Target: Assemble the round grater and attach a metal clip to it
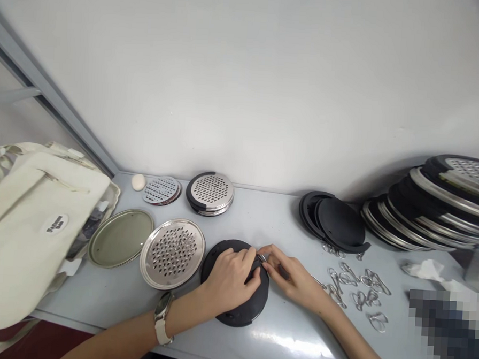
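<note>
My left hand (231, 278), with a watch on its wrist, lies over a round black plastic disc (240, 313) on the table and holds it down, fingers curled near its upper right edge. At that edge my right hand (288, 273) pinches a small bent-wire clip (262, 257) between thumb and fingertips. The clip touches or nearly touches the disc's rim; the exact contact is hidden by the fingers. Left of the disc, a round metal grater plate (173, 255) lies with its perforated face up. Several loose wire clips (349, 274) are scattered to the right.
A green round tray (119, 239) and a cream bag (39, 233) are at left. Grater discs (161, 190), a white round object (138, 182) and a stacked grater set (210, 193) stand by the wall. Black discs (339, 223) and a tall leaning stack (434, 206) are right.
</note>
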`<state>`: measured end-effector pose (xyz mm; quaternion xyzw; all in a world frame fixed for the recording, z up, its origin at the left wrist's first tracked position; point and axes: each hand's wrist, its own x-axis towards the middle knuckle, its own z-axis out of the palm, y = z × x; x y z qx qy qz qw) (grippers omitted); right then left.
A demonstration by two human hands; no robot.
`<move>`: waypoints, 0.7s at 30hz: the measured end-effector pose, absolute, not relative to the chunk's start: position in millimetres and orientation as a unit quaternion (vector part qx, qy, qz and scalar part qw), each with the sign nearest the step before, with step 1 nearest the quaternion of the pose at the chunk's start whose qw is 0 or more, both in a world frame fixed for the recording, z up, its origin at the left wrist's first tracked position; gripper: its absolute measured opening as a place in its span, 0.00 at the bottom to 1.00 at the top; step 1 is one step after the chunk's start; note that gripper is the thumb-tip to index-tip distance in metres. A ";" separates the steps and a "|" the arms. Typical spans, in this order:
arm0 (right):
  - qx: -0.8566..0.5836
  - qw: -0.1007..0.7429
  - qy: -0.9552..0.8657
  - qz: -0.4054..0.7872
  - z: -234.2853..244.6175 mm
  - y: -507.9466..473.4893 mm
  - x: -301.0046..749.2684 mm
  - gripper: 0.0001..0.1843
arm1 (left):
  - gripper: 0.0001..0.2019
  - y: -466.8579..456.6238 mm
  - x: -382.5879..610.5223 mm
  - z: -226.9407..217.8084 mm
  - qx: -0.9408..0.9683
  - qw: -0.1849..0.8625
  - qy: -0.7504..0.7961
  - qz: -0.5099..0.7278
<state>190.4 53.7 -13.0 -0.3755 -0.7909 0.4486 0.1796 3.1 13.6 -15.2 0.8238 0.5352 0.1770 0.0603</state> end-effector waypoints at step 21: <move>-0.378 0.175 -0.790 0.450 -14.1 52.8 190.8 0.13 | 0.03 13.1 2.6 -15.1 0.823 0.069 0.534 0.180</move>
